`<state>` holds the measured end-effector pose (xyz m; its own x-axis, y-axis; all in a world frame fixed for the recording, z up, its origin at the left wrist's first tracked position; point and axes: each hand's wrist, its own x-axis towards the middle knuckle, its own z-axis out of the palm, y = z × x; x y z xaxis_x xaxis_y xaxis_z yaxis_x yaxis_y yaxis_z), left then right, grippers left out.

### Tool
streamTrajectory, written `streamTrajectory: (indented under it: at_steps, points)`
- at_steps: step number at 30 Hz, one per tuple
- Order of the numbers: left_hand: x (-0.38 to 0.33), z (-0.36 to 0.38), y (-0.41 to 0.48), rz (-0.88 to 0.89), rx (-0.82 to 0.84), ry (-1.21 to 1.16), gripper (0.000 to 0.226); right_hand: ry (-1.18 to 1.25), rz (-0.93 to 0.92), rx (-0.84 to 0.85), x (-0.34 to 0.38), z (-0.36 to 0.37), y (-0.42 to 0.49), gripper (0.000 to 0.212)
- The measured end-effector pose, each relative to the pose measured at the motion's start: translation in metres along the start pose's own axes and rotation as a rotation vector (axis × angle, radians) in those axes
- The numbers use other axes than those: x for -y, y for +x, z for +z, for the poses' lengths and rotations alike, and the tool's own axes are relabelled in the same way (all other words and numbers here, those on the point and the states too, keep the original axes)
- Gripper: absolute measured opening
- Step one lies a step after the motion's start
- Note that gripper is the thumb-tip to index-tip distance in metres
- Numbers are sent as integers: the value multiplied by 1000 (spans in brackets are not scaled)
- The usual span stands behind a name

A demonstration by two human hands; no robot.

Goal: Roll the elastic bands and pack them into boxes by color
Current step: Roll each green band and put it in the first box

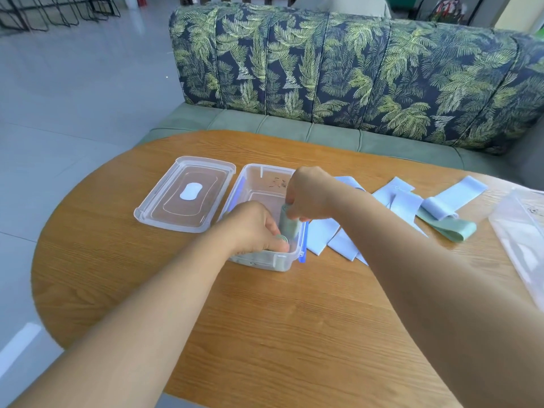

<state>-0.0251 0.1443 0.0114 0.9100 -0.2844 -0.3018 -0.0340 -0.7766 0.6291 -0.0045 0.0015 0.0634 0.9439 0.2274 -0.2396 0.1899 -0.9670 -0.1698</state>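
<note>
Box: a clear plastic box (264, 169) with blue side clips is sitting open on the wooden desk (265, 319); both hands are reaching into it.
Left hand: the left hand (253, 228) is curling down into the box's near right corner, fingertips pinching a small green roll (282, 238) whose spiral end is showing.
Right hand: the right hand (309, 192) is coming in over the box's right wall, fingers pinching the top of a taller green roll (289, 222) that is standing roughly on end inside the box, just behind the small one.
Lid: the clear lid (185, 195) is lying flat just left of the box.
Blue bands: unrolled pale blue bands (322, 234) are lying loosely overlapped right of the box, beginning beside its right wall.
Green band: a flat green band (449, 228) is lying further right of the box, partly under the blue ones.
Bag: a clear plastic bag (518, 231) is lying far right of the box, at the desk's edge.
Sofa: a leaf-patterned sofa (353, 69) is standing beyond the box, behind the desk.
</note>
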Motion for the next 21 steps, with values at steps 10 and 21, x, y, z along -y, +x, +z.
streamTrajectory:
  at_steps: [10, 21]
  points:
    - [-3, -8, 1, 57, 131, 42, 10, -74, -42, 47, -4, 20, 5, 15]
    - [-1, -11, 1, 83, 164, -10, 9, -95, -10, 77, -3, 17, 2, 33]
